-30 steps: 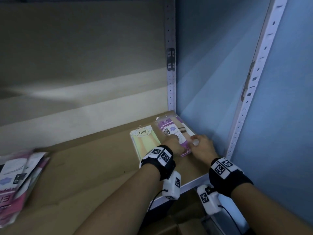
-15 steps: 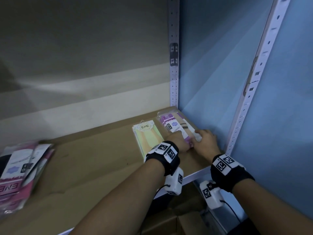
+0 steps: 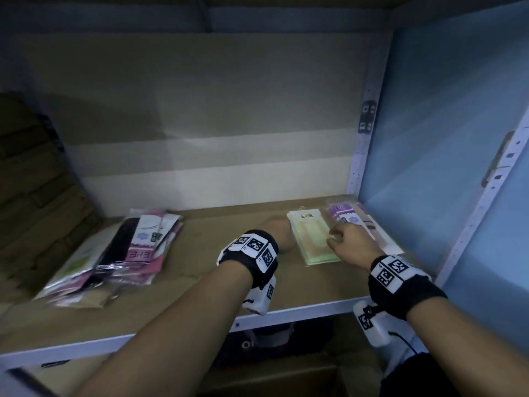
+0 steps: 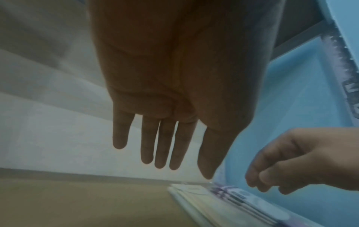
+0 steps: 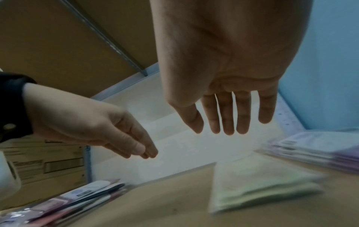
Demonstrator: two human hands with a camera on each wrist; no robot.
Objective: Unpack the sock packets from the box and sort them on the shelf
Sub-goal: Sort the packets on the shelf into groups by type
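Observation:
On the cardboard-lined shelf (image 3: 200, 282) a stack of pale green sock packets (image 3: 312, 239) lies beside a stack of purple packets (image 3: 353, 222) in the right corner. A loose pile of pink, black and white packets (image 3: 128, 250) sits further left. My left hand (image 3: 276, 229) is at the green stack's left edge, fingers straight (image 4: 165, 145) and holding nothing. My right hand (image 3: 347, 237) hovers over the green stack's right side, empty, fingers relaxed (image 5: 223, 116). The right wrist view shows the green stack (image 5: 262, 184) and the purple stack (image 5: 320, 150) below the fingers.
A blue side wall (image 3: 443, 138) and a perforated upright (image 3: 362, 167) close the shelf on the right. Brown cartons (image 3: 34, 181) stand at the far left. The white front edge (image 3: 300, 309) runs under my wrists, with an open cardboard box (image 3: 272, 376) below.
Both hands have come off the purple stack and shifted left to the green stack. The head view has pulled back and turned left, bringing the mixed pile into view.

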